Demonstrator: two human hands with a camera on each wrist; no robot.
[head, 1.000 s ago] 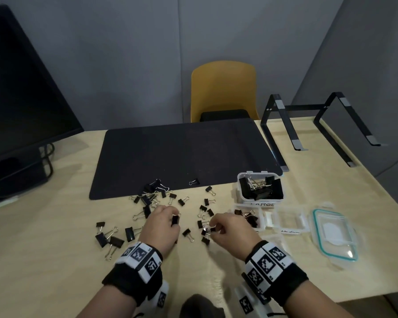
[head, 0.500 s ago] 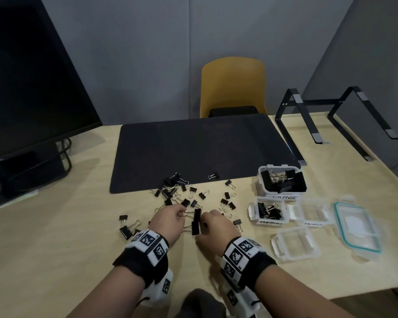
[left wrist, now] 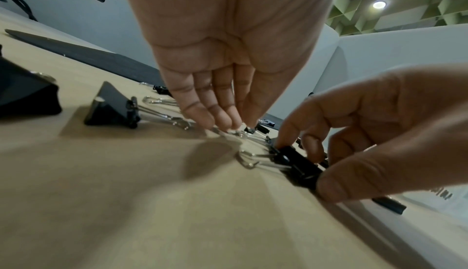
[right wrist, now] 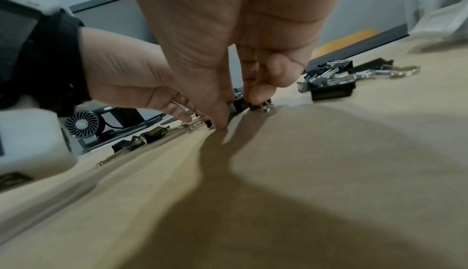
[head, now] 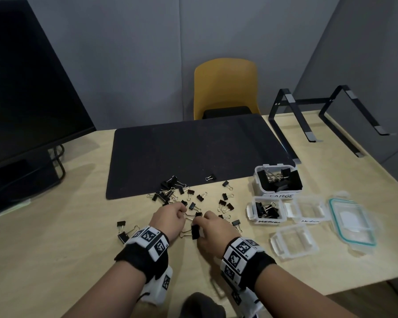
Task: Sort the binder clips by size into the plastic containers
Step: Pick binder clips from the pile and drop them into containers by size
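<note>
The right hand [head: 210,228] pinches a black binder clip [head: 195,232] between thumb and fingertips, low over the tabletop [head: 55,249], with the clip's wire handles pointing toward the left hand [head: 170,218]. The left hand's fingers are bunched and pressing down on the wire loops of other clips [left wrist: 238,133] just beside it; whether it has truly closed round one cannot be told. The handles look close enough to tangle, so lifting the held clip could drag a neighbour along and carry two sizes to one box. The grip is on the clip's smooth body, so it may also slip or twist out. More loose clips [head: 170,191] lie scattered ahead of both hands, and a few [head: 122,230] lie to the outside of the left wrist, easy to sweep away with a sleeve or band. Off to the right of the right hand stand the boxes: the farther one [head: 278,180] reads "LARGE", the nearer filled one [head: 265,210] shows "MEDIUM" partly hidden, and an empty tub [head: 308,208] beside it bears handwritten "Medium". Two medium labels invite a mix-up; no small label can be read. In the right wrist view a stand [right wrist: 108,109] reads "DELL".
</note>
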